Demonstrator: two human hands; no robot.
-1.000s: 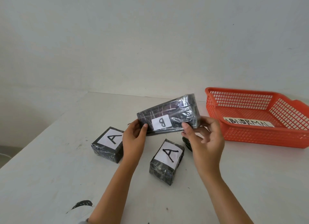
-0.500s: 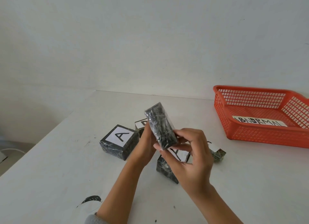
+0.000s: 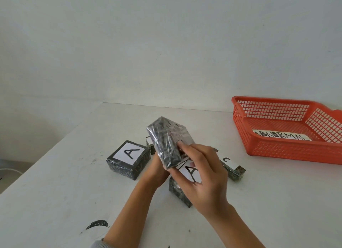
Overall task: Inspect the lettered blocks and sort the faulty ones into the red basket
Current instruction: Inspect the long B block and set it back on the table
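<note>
Left hand and right hand grip tilted block.

On the table the left A block lies left of the C block, basket farther right.

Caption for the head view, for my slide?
Left hand and right hand hold a wrapped block above lettered blocks, red basket nearby.

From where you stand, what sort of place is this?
Probably a makeshift inspection bench: a plain white table, wrapped blocks marked with letters, and a red basket labelled ABNORMAL.
</note>
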